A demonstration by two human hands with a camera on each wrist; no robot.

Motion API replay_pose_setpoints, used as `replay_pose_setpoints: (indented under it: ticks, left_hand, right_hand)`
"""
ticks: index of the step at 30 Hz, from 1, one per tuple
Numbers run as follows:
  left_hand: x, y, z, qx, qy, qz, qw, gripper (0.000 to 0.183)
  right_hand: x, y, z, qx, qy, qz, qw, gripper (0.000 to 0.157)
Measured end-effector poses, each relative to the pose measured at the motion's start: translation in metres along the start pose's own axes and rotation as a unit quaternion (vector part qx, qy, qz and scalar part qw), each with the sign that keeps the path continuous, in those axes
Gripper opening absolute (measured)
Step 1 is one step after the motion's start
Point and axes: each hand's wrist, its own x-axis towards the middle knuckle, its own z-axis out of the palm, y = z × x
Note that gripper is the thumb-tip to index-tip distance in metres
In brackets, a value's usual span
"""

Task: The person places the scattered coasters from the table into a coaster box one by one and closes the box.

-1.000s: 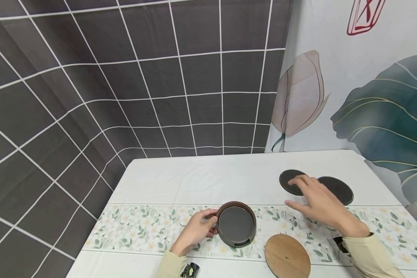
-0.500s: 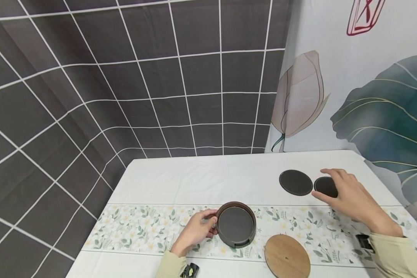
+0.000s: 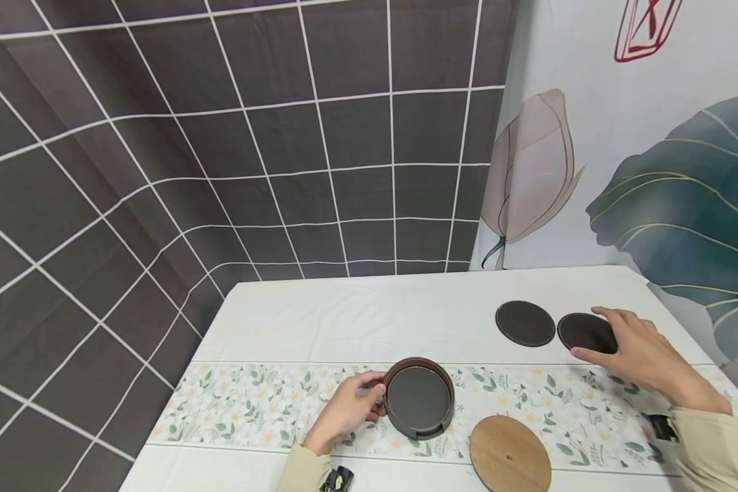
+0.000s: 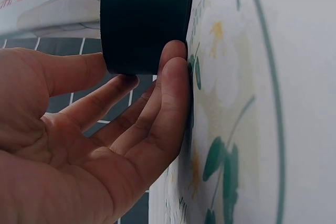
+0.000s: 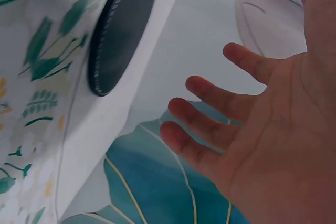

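Observation:
My left hand (image 3: 350, 404) holds the left side of a round, dark coaster holder (image 3: 415, 363) with a brown inner wall and a notch in front. A black disc lies inside it. In the left wrist view the thumb and fingertips meet the holder's smooth side wall (image 4: 147, 19). My right hand (image 3: 642, 348) hovers with spread fingers over the right part of a black round coaster (image 3: 583, 332) with a stitched edge, hiding some of it. The right wrist view shows the fingers apart from this coaster (image 5: 121, 35). A second black coaster (image 3: 525, 323) lies close on its left.
A round wooden disc (image 3: 510, 452) with a small centre mark lies at the front, right of the holder. White cloth with a flowered band covers the table (image 3: 320, 321). Behind it hang a dark gridded curtain (image 3: 357, 137) and a leaf-printed white cloth (image 3: 559, 61).
My right hand has moved right, from over the left black coaster to the right one, and slightly lower over it. The left hand and the holder have stayed in place.

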Motion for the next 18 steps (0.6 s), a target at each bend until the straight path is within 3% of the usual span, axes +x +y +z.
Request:
replay_pose_setpoints:
  ticks: [18]
  left_hand:
    - [0.0,0.0,-0.001,-0.01,-0.008,0.001,0.9999,0.037]
  right_hand:
    - [0.012,0.02,0.013,-0.022,-0.036,0.017,0.999,0.109]
